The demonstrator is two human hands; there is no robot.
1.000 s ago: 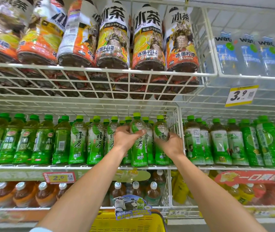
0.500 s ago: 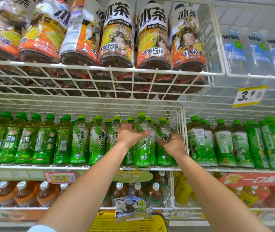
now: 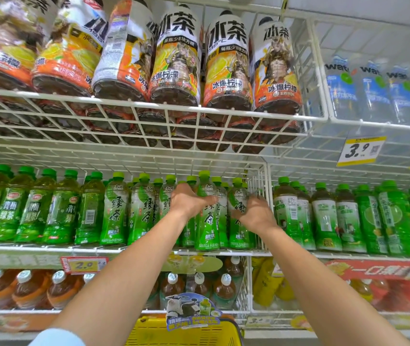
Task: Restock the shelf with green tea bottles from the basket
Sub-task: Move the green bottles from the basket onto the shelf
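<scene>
Both my hands are up at the middle wire shelf (image 3: 49,248), among a row of green tea bottles with green caps. My left hand (image 3: 189,202) grips one upright green tea bottle (image 3: 207,228) near its shoulder, thumb across the label. My right hand (image 3: 255,212) holds the neighbouring green tea bottle (image 3: 239,236) at the right end of the row, beside the white wire divider (image 3: 259,186). Both bottles stand on the shelf. The yellow basket (image 3: 186,333) sits below, at the bottom edge; its contents are hidden.
Other green bottles fill the shelf to the left (image 3: 34,208) and right (image 3: 336,216). Large iced tea bottles (image 3: 176,58) lie on the shelf above, water bottles (image 3: 378,91) at upper right. Brown tea bottles (image 3: 24,288) stand on the lower shelf. Price tags (image 3: 360,151) hang from the shelf edges.
Both hands stay on the same two bottles. The right hand has slid slightly lower and rightward on its bottle; the camera has moved a little.
</scene>
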